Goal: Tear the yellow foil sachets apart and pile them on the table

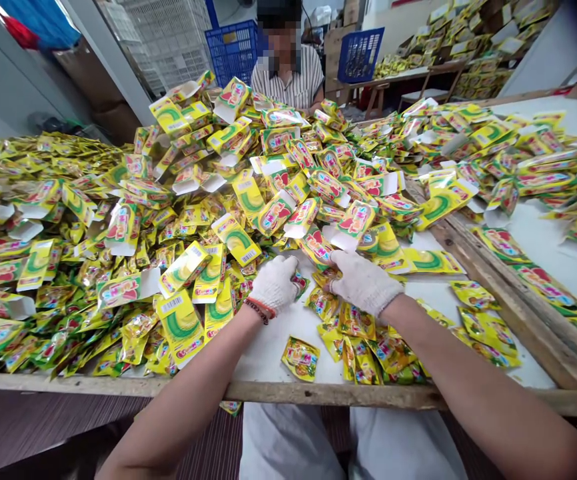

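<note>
Both my hands wear white knit gloves and meet over the middle of the table. My left hand [274,284] is curled, fingers closed on a small yellow sachet [299,283] at its fingertips. My right hand [363,280] is also closed, pinching sachets from the pile [324,273] in front of it. Several loose yellow sachets [300,359] lie on the white tabletop [268,360] below my wrists. Small yellow cartons [238,237] with open white flaps are heaped just beyond my hands.
A huge heap of yellow cartons and sachets [68,233] covers the table left and back. A wooden rail [318,393] edges the front; a plank [508,293] runs diagonally at right. A person in a striped shirt [288,80] sits opposite. Blue crates [232,47] stand behind.
</note>
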Motion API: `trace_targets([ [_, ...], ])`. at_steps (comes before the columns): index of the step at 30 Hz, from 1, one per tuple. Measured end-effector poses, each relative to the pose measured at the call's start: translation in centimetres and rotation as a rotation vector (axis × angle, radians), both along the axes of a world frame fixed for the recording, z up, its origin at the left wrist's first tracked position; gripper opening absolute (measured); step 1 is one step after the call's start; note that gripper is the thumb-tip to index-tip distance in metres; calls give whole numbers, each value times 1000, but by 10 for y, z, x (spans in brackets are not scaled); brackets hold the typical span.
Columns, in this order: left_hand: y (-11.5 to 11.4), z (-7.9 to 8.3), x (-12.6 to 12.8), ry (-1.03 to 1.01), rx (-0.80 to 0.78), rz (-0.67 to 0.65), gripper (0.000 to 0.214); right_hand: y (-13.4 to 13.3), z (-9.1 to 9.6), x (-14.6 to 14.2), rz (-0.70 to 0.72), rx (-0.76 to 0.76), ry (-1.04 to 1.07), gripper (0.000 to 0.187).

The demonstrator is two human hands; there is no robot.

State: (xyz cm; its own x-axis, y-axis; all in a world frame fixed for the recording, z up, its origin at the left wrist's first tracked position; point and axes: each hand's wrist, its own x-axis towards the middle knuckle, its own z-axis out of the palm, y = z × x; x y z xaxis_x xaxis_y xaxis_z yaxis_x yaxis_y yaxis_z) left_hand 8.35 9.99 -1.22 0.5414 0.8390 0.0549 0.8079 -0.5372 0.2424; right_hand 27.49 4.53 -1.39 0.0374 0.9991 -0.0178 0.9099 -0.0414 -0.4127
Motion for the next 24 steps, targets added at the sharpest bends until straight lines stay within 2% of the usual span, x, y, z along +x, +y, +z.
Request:
trace_targets([
  [3, -3, 0, -8, -166, -116, 17, 12, -1, -7, -1, -102, -40, 69, 48],
  [6, -5, -1, -17, -392, -202, 54, 18, 1, -9, -1, -114, -10, 194, 32],
  [8, -4, -2, -20, -552, -249, 104, 23, 1, -4, 3, -104, 24, 285, 25],
  [13, -2, -4, -17, -847, -461, 249, 32, -6, 24, 17, 48, 5, 670, 26],
  [16, -10, 1, -9, -1049, -653, 249, 31, -10, 31, 16, 127, -2, 866, 32],
  [20, -27, 10, 3, -1308, -893, 154, 34, -7, 22, 4, 106, 105, 867, 28],
  [24, -33, 9, 10, -1409, -928, 136, 44, -3, 11, -6, 53, 192, 806, 25],
])
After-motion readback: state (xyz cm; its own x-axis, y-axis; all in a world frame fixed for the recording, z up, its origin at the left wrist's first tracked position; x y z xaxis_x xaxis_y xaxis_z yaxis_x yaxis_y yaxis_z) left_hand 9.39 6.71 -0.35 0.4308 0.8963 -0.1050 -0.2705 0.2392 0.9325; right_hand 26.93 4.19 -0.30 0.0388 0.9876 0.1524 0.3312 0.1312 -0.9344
